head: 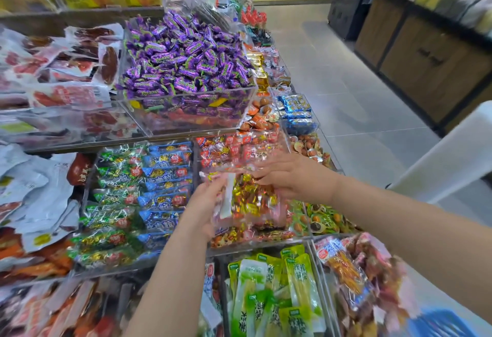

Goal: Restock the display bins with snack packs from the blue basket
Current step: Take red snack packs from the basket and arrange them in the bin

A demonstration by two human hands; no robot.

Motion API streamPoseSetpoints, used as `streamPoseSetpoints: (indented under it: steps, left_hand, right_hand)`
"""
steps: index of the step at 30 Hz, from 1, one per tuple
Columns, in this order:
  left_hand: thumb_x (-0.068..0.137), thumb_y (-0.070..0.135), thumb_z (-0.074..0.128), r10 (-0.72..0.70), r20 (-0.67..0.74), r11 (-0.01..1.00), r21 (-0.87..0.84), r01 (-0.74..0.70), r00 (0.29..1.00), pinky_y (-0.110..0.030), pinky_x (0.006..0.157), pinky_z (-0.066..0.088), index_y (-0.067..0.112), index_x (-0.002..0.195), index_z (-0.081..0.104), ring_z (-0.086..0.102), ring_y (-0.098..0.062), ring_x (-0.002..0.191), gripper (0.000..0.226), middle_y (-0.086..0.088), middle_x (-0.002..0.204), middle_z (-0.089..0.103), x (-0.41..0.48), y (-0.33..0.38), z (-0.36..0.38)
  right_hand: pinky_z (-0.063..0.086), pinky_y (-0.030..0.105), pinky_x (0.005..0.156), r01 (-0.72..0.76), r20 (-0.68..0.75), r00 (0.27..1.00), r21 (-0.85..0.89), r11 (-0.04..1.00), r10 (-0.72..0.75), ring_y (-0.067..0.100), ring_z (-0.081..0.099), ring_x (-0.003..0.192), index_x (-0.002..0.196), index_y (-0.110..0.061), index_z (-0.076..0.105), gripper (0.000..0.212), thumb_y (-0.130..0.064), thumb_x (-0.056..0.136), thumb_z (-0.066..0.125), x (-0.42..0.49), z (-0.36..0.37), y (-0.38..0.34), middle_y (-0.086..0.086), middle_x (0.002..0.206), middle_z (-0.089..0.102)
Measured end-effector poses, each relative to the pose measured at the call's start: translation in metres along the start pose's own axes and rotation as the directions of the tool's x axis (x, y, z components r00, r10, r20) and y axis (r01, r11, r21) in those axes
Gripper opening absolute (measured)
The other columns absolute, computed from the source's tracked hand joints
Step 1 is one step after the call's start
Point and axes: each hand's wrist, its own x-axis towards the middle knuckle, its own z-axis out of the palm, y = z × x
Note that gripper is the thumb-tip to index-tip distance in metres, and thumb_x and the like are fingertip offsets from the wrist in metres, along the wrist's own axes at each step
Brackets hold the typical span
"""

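Observation:
Both my hands hold a clear bag of gold and red wrapped snacks (249,201) above a clear display bin (255,241) in the middle row. My left hand (205,203) grips the bag's left edge beside a white label strip. My right hand (290,179) holds the bag's upper right side, fingers spread over the plastic. The bin under the bag shows similar gold and red packs. A corner of the blue basket (439,323) shows blurred at the bottom right.
Clear bins surround the bag: green and blue packs (138,198) to the left, purple candies (183,57) above, green pickle packs (277,291) below, orange strips (346,265) at lower right. A grey tiled aisle (346,84) runs on the right past a wooden counter (426,52).

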Motion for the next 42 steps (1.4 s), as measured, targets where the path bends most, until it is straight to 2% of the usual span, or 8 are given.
streamPoseSetpoints:
  steps: [8,12,22,26,28,31,37,42]
  left_hand:
    - [0.091,0.034,0.065,0.191,-0.243,0.969,-0.107,-0.222,0.951,-0.047,0.088,0.052,0.017,0.151,0.028,0.052,-0.028,0.124,0.073,-0.005,0.141,0.050,-0.007,-0.003,-0.014]
    - [0.092,0.036,0.063,0.273,-0.271,0.943,-0.115,-0.312,0.923,-0.044,0.104,0.036,0.014,0.154,0.015,0.034,-0.026,0.139,0.082,-0.004,0.154,0.034,-0.008,-0.006,-0.016]
    - [0.091,0.037,0.064,0.302,-0.236,0.943,-0.066,-0.325,0.924,-0.054,0.108,0.038,0.014,0.149,0.030,0.043,-0.027,0.133,0.071,-0.006,0.148,0.043,-0.003,-0.012,-0.018]
    - [0.090,0.037,0.065,0.307,-0.222,0.941,-0.077,-0.331,0.925,-0.052,0.100,0.046,0.018,0.130,0.049,0.059,-0.017,0.106,0.046,0.001,0.127,0.058,0.002,-0.011,-0.022]
    - [0.090,0.038,0.065,0.293,-0.235,0.944,-0.083,-0.320,0.927,-0.050,0.099,0.046,0.017,0.135,0.046,0.058,-0.017,0.107,0.053,0.005,0.122,0.059,0.005,-0.011,-0.022]
    - [0.090,0.036,0.065,0.291,-0.237,0.945,-0.082,-0.318,0.927,-0.038,0.083,0.046,0.031,0.080,0.048,0.055,-0.005,0.079,0.020,0.018,0.080,0.060,0.010,-0.008,-0.019]
    - [0.092,0.030,0.064,0.280,-0.232,0.953,-0.048,-0.298,0.932,-0.037,0.077,0.051,0.031,0.076,0.049,0.064,-0.011,0.084,0.022,0.016,0.070,0.068,0.015,-0.007,-0.014]
    - [0.092,0.032,0.064,0.280,-0.170,0.957,-0.035,-0.289,0.945,-0.029,0.077,0.045,0.033,0.083,0.051,0.060,0.012,0.070,0.016,0.027,0.069,0.066,0.019,-0.013,-0.013]
  right_hand:
    - [0.051,0.029,0.082,-0.607,-0.008,0.671,0.569,0.555,0.742,0.015,0.062,0.098,0.126,-0.023,0.051,0.033,-0.029,0.094,0.052,-0.026,0.005,0.006,-0.009,0.105,0.063]
    - [0.045,0.024,0.079,-0.771,0.209,0.636,0.195,0.606,0.743,0.020,0.060,0.105,0.131,-0.033,0.050,0.037,-0.022,0.096,0.050,-0.031,0.009,0.027,-0.004,0.114,0.063]
    - [0.041,0.040,0.093,-0.625,0.337,0.652,-0.268,0.733,0.679,0.029,0.047,0.115,0.131,-0.016,0.048,0.041,-0.010,0.091,0.042,0.011,0.060,0.014,0.010,0.125,0.054]
    - [0.020,0.045,0.110,-0.523,0.353,0.711,-0.311,0.793,0.608,0.029,0.034,0.127,0.150,-0.018,0.005,0.085,-0.060,0.087,0.044,-0.015,0.078,0.004,0.008,0.137,0.037]
    - [0.020,0.044,0.108,-0.457,0.349,0.732,-0.386,0.801,0.586,0.029,0.031,0.122,0.149,-0.020,-0.010,0.093,-0.044,0.086,0.054,-0.020,0.082,0.006,0.007,0.133,0.032]
    - [0.017,0.046,0.109,-0.419,0.296,0.776,-0.420,0.805,0.558,0.031,0.029,0.122,0.146,-0.020,-0.022,0.092,-0.020,0.088,0.049,-0.010,0.084,0.019,0.009,0.134,0.029]
    - [-0.039,0.045,0.091,-0.411,0.422,0.709,-0.403,0.818,0.565,0.027,-0.049,0.122,0.134,-0.019,-0.039,0.107,-0.039,0.087,0.055,0.009,0.091,0.041,0.010,0.146,-0.041]
    - [-0.042,0.046,0.090,-0.384,0.430,0.704,-0.440,0.812,0.565,0.029,-0.050,0.120,0.126,-0.025,-0.046,0.124,-0.066,0.075,0.059,0.008,0.102,0.042,0.012,0.138,-0.048]
